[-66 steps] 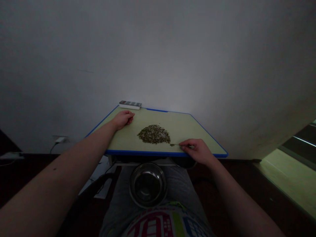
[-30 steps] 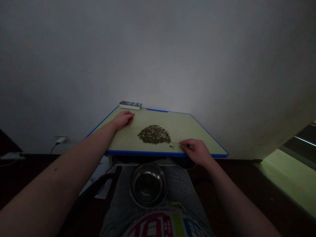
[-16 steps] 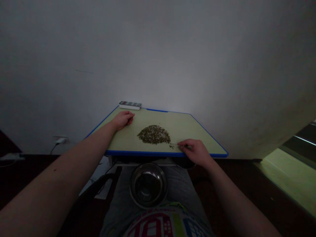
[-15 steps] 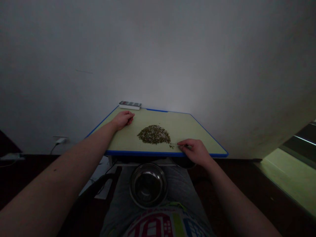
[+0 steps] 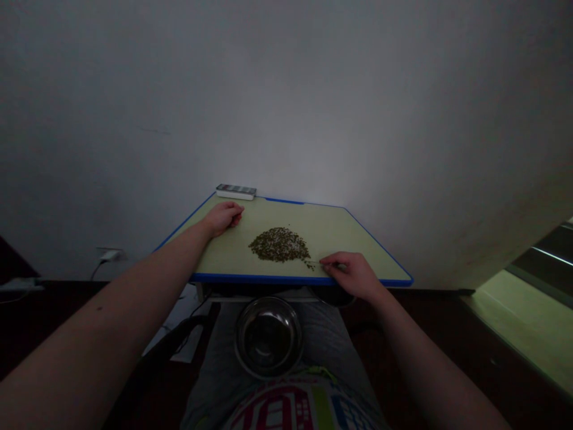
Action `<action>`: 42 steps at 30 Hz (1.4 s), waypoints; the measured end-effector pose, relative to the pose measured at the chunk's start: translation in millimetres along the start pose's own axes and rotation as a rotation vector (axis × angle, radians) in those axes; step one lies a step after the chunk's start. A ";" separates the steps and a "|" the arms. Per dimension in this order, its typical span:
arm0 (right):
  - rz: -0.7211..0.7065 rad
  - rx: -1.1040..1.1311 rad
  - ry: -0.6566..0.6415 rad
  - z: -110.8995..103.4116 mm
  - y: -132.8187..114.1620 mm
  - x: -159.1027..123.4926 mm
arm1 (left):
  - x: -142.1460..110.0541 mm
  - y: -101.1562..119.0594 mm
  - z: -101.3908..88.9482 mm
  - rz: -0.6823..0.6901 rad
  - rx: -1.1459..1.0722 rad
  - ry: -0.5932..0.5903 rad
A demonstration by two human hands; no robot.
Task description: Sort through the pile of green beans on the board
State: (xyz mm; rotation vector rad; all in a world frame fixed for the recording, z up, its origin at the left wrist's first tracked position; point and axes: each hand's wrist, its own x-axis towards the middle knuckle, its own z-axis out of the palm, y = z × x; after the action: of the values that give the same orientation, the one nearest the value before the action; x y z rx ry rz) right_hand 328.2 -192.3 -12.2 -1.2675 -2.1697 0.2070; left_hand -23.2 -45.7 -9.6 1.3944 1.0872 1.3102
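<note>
Small greenish-brown grains point(image 5: 278, 245) sit in a low, spread-out pile around the middle of the table, closer to the near edge than the far one. The right hand point(image 5: 351, 272) is just off to the right of them, thumb and fingertips pinching a thin, slender, straight tool point(image 5: 315, 262). Too dim and small to tell what kind of tool it is, sorry. Its tip points left at a little cluster of loose grains point(image 5: 310, 266) beside the pile; can't tell if it's actually touching any. The left hand point(image 5: 224, 218) is over on the other side, fingers curled in and pressed together, near the pile but not touching it.

Going outward, the table point(image 5: 331, 227) has a pale yellow-green top with bright blue edging. Just beyond the left hand, at the far left corner, there's a flat white box with a dark patterned top point(image 5: 236, 192), right up by the plain grey wall point(image 5: 286, 101). Closer in, a shiny round metal bowl point(image 5: 293, 334) rests on the person's lap, on grey trousers point(image 5: 331, 328). Way off left, a white plug point(image 5: 110, 255) with a dark cable is in the wall.
</note>
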 end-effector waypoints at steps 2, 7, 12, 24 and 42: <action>-0.009 0.007 -0.006 -2.0 -0.7 -2.2 | -0.4 0.7 0.6 0.001 0.006 0.013; -0.003 0.016 -0.004 -3.7 -1.5 -2.7 | -0.3 0.5 0.8 -0.001 -0.007 0.012; 0.017 0.030 -0.008 0.7 -1.7 2.5 | 0.2 -0.3 0.1 -0.006 0.005 0.005; 0.010 0.030 -0.021 4.9 -13.3 11.5 | -0.8 1.3 0.7 -0.007 0.015 0.008; 0.007 0.071 -0.050 -4.7 -16.1 9.0 | -0.2 0.3 -0.1 0.005 0.003 -0.003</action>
State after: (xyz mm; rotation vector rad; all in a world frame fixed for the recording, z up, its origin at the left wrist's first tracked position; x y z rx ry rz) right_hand 315.8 -194.2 2.1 -1.2424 -2.1803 0.3193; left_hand -23.3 -46.0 -9.3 1.4022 1.0848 1.3098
